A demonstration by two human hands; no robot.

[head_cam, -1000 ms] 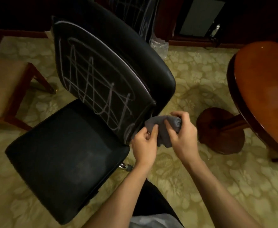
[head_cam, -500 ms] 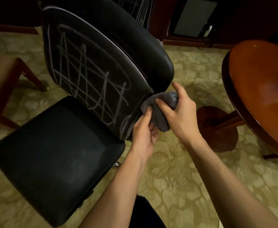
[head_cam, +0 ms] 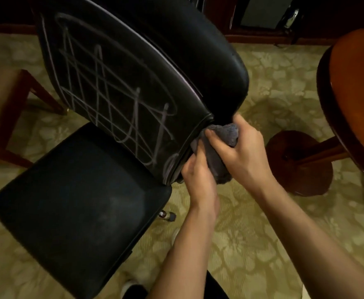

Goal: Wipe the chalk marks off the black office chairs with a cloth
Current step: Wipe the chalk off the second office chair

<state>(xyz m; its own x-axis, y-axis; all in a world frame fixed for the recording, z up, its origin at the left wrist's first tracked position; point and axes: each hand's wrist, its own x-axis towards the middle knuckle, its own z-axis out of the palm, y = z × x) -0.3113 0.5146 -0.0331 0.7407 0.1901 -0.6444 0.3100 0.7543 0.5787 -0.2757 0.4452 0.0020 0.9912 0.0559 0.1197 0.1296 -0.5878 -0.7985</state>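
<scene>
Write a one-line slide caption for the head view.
Both hands, left hand and right hand, grip a grey cloth beside the chalk-marked backrest of a black office chair.

We see a dim, warm-lit room: far corners sink into black, edges bow with wide-angle distortion, and everything looks slightly soft.

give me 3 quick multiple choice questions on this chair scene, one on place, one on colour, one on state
1. Where is the cloth?
A on the seat
B at the backrest's right edge
C on the table

2. What colour is the cloth?
A grey
B red
C white

3. What state is the backrest in?
A wiped clean
B covered in chalk lines
C wrapped in plastic

Answers:
1 B, both the left hand and the right hand grip it there.
2 A, it looks dull grey.
3 B, pale crossed lines fill it.
</scene>
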